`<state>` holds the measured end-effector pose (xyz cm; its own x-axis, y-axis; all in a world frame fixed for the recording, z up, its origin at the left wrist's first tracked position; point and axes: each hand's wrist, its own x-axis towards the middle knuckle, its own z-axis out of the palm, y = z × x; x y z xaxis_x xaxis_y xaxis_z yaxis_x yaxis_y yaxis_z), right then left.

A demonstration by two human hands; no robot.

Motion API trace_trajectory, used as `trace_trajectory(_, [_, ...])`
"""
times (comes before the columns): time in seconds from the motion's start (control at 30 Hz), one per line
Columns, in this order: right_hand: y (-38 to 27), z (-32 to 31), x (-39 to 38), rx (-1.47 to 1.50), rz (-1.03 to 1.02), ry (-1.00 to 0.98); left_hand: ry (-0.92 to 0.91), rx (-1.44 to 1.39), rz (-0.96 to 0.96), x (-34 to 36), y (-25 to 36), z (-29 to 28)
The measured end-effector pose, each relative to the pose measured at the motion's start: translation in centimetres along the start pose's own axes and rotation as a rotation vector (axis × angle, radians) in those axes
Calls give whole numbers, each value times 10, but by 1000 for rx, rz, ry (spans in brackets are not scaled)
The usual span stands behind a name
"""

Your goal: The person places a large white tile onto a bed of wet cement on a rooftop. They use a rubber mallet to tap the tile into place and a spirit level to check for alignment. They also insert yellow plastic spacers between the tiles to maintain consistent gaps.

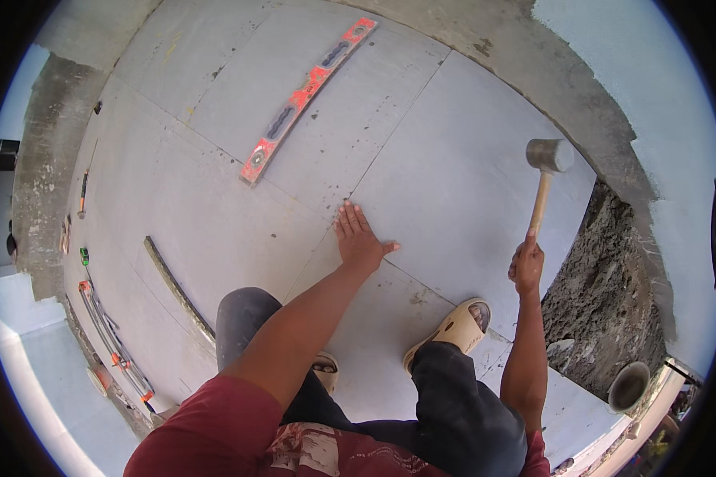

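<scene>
My left hand (pixel 362 242) lies palm down with fingers apart on the grey floor tiles (pixel 445 159), beside the corner where joints meet. At the right, my right hand (pixel 526 262) grips the wooden handle of a mallet (pixel 549 156), whose grey cylindrical head points up the picture, over the large tile. Above my left hand, a long red spirit level (pixel 310 95) lies across the tiles. My knees are bent, with a beige sandal (pixel 461 326) on the tile between my hands.
Rough dark mortar (pixel 605 286) fills the untiled patch at right, holding a bucket (pixel 628 385). On the left lie a long strip (pixel 175 278), a tile cutter (pixel 115 342), a green tape measure (pixel 84 257) and an orange-handled tool (pixel 82 203). Pale walls (pixel 644 79) border the floor.
</scene>
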<state>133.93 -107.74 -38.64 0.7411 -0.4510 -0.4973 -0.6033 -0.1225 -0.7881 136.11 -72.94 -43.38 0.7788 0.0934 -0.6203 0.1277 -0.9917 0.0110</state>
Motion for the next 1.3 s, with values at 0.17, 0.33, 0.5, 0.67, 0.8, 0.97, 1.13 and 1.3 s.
trace_trajectory(0.17, [-58,-16,-69,295,-264,271,9,-60,140,-66,25,55])
trace_trajectory(0.33, [56,-33,-103,369,-434,481,-21,-95,201,-78,56,60])
trace_trajectory(0.5, [56,-65,-83,14,31,236,-145,-36,172,-77,50,43])
trace_trajectory(0.67, [-17,-52,-102,369,-229,371,-153,-29,129,-78,48,40])
trace_trajectory(0.8, [121,-58,-88,126,-174,351,-130,-41,175,-77,64,40])
trace_trajectory(0.97, [20,-58,-95,-6,31,174,-200,-29,126,-80,50,31])
trace_trajectory(1.13, [-19,-64,-107,-76,-137,92,-424,-65,238,-81,45,-43])
trace_trajectory(1.3, [65,-74,-104,-520,-129,135,-218,-135,395,-112,-4,-108])
